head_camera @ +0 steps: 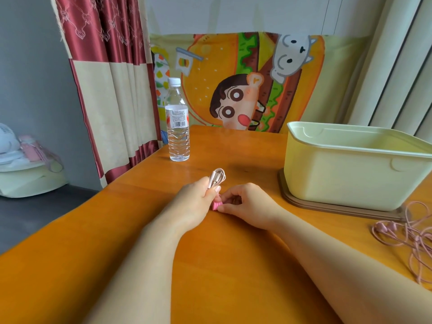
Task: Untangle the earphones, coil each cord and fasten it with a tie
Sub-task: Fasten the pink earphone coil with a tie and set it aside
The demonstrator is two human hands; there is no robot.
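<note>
Nearest, on the counter point(222, 265), two forearms lead to the left grip point(197, 198), clenched round a coiled cord point(217, 177), and the right grip point(245, 202), pinching a pink tie point(215, 205) just beneath. The tie is best wrapped snugly round the coil's middle. Its ends are hidden, and the loose earphone cord point(406, 232) runs off frame.

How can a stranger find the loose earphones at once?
Find the pale yellow tub on the right of the wooden table. Just in front of it, by the table's right edge, lie the loose earphones. Unlike the coiled cord gripped in the left hand, they sprawl tangled and untied.
</note>
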